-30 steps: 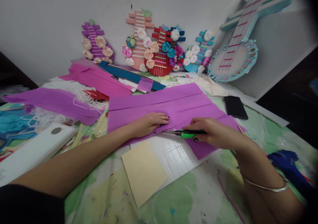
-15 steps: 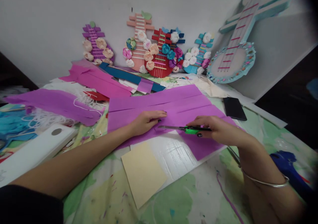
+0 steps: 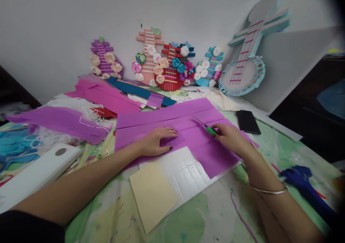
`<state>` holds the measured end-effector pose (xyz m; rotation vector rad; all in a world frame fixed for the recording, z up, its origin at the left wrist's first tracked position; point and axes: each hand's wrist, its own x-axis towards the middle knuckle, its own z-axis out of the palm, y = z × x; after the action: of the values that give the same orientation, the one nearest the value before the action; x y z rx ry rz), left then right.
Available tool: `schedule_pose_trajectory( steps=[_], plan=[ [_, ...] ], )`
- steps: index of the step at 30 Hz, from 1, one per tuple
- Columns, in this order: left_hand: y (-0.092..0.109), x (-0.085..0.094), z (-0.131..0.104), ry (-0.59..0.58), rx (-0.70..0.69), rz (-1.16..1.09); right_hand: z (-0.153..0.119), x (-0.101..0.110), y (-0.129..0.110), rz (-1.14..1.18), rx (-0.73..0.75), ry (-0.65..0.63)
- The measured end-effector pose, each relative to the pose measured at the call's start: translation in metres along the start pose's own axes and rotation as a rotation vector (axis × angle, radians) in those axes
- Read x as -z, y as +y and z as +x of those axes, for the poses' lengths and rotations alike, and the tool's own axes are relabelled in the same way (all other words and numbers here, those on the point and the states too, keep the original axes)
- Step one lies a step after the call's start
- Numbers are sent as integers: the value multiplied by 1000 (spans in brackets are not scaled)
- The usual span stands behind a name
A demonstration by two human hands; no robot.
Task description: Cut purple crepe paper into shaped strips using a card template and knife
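Note:
Purple sheets of paper (image 3: 215,153) lie spread over a white glossy board (image 3: 185,169). My left hand (image 3: 156,141) rests flat on the purple paper, fingers stretched out to the right and thumb apart. In my right hand (image 3: 229,137) is a green and black utility knife (image 3: 210,130), its long thin blade pointing up and left over the paper. Whether the blade tip touches the paper I cannot tell. A cream piece of paper (image 3: 153,196) lies over the board's near left part.
Flower-decorated paper guitars (image 3: 172,70) stand along the wall, with a bigger pale blue one (image 3: 242,68) to the right. A black flat object (image 3: 248,122) and a blue glue gun (image 3: 304,185) lie right. At left are a white device (image 3: 40,174), string (image 3: 54,137) and pink paper (image 3: 99,94).
My right hand has moved the utility knife away from my left hand, and its blade has turned from level to slanting up. The left hand has slid slightly left. The view has shifted.

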<state>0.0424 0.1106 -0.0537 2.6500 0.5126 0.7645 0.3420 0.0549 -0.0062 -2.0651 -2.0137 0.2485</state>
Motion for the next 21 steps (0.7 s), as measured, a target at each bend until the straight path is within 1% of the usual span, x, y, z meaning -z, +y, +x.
schedule_pose_trajectory(
  steps=[3,5,10,13,17,21],
  plan=[
    [2,-4,1,48,-51,100,0,-2,-4,6,-4,-50],
    [2,-5,2,73,-84,159,-1,-4,-7,13,0,-62],
    [2,-6,2,101,-91,261,-2,-8,-9,34,47,-73],
    [5,-4,3,95,-69,286,-2,-9,-9,37,65,-73],
    [15,1,5,78,-35,314,0,-11,-8,31,63,-76],
    [27,2,7,-39,18,393,0,-13,-8,31,72,-75]
  ],
)
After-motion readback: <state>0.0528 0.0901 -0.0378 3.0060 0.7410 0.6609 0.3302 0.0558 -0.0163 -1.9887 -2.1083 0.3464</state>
